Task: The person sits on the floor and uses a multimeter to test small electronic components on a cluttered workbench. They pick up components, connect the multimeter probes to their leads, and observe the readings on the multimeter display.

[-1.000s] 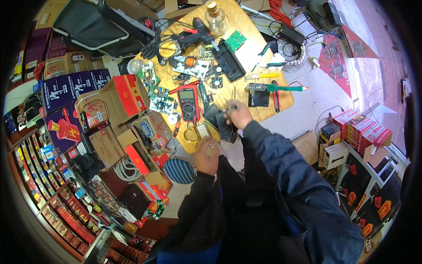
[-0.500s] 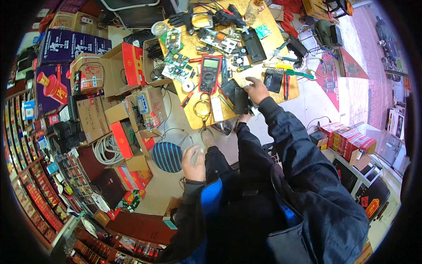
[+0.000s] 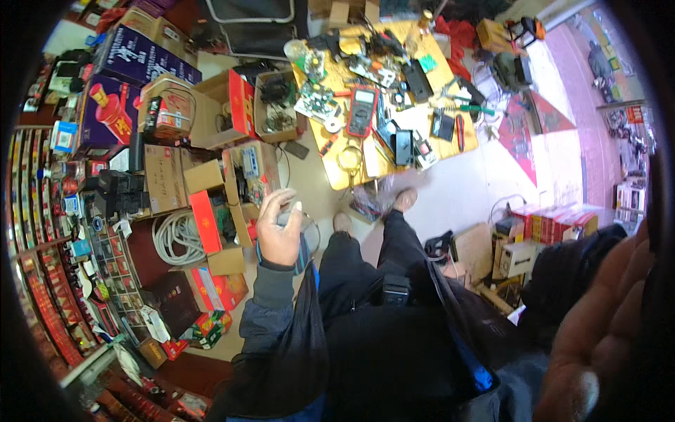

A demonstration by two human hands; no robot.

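Observation:
My left hand is raised left of my legs, over the striped stool, its fingers loosely bent and the thumb apart. A greyish patch shows between thumb and fingers; I cannot make out any held thing there. Very large and close at the right rim is my right hand, its fingers stretched out and partly lost in the dark edge. Both hands are away from the wooden table. At its near edge lies a black rectangular device, beside a red multimeter and a ring-shaped magnifier.
Circuit boards and hand tools cover much of the table. Open cardboard boxes and a coiled pale hose stand on the left, by stocked shelves. Red cartons are stacked at the right.
My right hand has left the black device on the table and come up close at the right. My left hand has risen slightly leftward. The view has shifted, so the table appears farther right.

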